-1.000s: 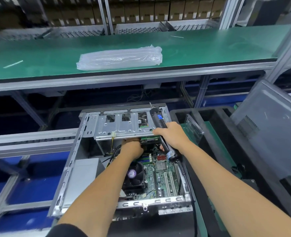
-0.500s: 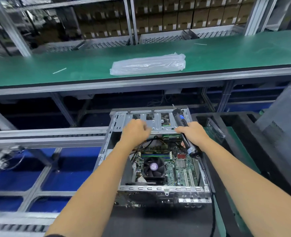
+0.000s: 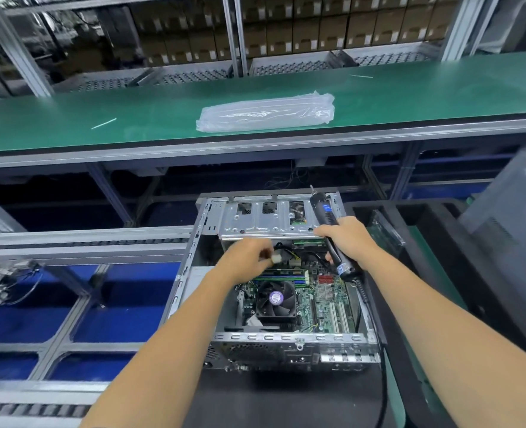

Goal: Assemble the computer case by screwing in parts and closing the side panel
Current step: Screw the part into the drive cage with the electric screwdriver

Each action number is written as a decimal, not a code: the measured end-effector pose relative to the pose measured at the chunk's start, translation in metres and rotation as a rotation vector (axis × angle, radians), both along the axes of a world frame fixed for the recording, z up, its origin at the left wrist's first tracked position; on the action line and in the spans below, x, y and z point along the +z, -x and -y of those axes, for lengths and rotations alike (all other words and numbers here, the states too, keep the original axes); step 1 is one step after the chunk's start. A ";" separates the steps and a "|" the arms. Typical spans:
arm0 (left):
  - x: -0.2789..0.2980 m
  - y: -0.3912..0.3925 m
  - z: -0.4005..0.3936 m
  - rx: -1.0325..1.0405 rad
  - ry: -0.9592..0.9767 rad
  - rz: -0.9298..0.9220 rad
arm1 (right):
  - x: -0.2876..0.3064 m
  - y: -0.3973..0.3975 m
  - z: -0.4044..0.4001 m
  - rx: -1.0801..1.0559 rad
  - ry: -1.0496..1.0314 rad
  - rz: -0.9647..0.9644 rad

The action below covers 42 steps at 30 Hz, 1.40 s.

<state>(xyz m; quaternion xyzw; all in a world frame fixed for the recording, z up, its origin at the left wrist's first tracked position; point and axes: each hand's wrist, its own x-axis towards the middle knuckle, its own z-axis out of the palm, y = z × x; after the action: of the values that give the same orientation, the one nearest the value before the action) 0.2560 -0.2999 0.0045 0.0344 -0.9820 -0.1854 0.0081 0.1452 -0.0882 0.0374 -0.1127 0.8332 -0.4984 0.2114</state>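
- Left hand (image 3: 249, 257) is dropping off the drive cage (image 3: 268, 222), now pinching a white power connector (image 3: 276, 258) below it.
- Right hand (image 3: 346, 237) is gripping the electric screwdriver (image 3: 329, 230).
- Computer case (image 3: 190, 273) is lying open on the bench; connector looks light, wires floppy, so hold the plastic body.

both hands curled, left (image 3: 245, 259) pinching, right (image 3: 346, 239) gripping

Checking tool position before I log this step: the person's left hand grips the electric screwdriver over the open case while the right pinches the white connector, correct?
Swapped. In the head view the right hand grips the electric screwdriver over the open case, while the left hand pinches the white connector.
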 end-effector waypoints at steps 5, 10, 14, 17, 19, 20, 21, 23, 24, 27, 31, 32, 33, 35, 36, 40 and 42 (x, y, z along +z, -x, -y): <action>-0.016 0.019 -0.011 -0.033 -0.093 0.213 | 0.001 -0.001 -0.001 -0.005 0.015 0.011; -0.033 0.037 -0.012 0.055 -0.036 0.194 | -0.001 0.001 -0.001 -0.006 0.015 0.008; -0.044 0.049 -0.011 0.132 0.075 0.222 | -0.003 0.004 -0.001 -0.004 0.020 0.008; -0.050 0.055 -0.009 0.170 0.158 0.303 | -0.004 0.005 -0.001 0.001 0.026 0.015; -0.051 0.060 -0.008 0.178 0.200 0.351 | -0.004 0.005 0.000 0.007 0.030 0.018; -0.051 0.062 -0.008 0.173 0.227 0.365 | -0.004 0.006 0.000 0.008 0.037 0.018; -0.051 0.064 -0.008 0.164 0.252 0.374 | -0.004 0.006 0.000 0.007 0.043 0.018; -0.052 0.067 -0.008 0.158 0.271 0.388 | -0.005 0.007 0.000 0.006 0.046 0.021; -0.052 0.068 -0.008 0.165 0.266 0.408 | -0.006 0.007 0.000 0.005 0.045 0.022; -0.053 0.072 -0.008 0.176 0.276 0.474 | -0.006 0.008 0.001 -0.007 0.045 0.015; -0.054 0.074 -0.006 0.182 0.269 0.459 | -0.005 0.007 0.001 -0.011 0.039 -0.001; -0.054 0.074 -0.005 0.183 0.270 0.451 | -0.005 0.007 0.001 -0.010 0.041 -0.002; -0.055 0.075 -0.005 0.180 0.280 0.445 | -0.005 0.007 0.001 -0.010 0.041 -0.002; -0.056 0.075 -0.007 0.164 0.308 0.446 | -0.005 0.007 0.001 -0.009 0.039 0.002; -0.056 0.075 -0.007 0.152 0.324 0.440 | -0.004 0.007 0.001 -0.007 0.039 0.004; -0.055 0.076 -0.009 0.125 0.379 0.404 | -0.004 0.007 0.001 -0.009 0.034 0.005; -0.054 0.077 -0.009 0.139 0.368 0.413 | -0.004 0.006 0.001 -0.012 0.026 0.003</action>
<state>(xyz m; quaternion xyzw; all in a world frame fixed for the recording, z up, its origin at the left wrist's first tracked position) 0.1790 -0.2911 -0.0500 0.1366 -0.9753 0.0078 -0.1733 0.1388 -0.0887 0.0337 -0.1096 0.8271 -0.5105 0.2083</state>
